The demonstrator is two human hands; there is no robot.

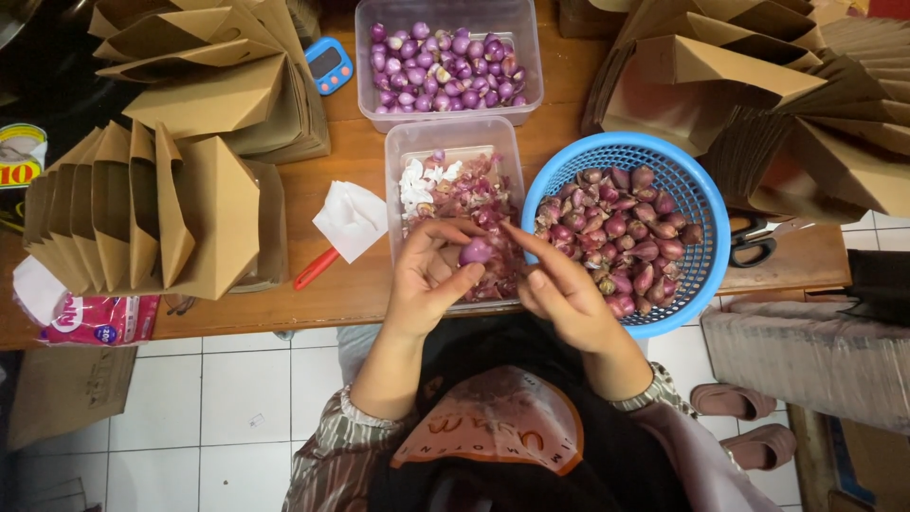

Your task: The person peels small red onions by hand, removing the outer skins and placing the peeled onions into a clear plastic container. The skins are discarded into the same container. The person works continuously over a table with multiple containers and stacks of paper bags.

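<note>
left hand [431, 275] pinches small purple peeled shallot [475, 251] over clear plastic peel tub [455, 133]; right hand [559, 289] open, just right of shallot.

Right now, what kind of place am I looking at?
Probably a small home food-packing workspace: a left hand holds a peeled shallot over a tub of skins, beside a blue basket and stacks of folded cardboard boxes.

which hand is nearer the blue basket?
Right. The right hand overlaps the blue basket rim; the left hand holds a shallot over the clear peel tub, further away.
</note>
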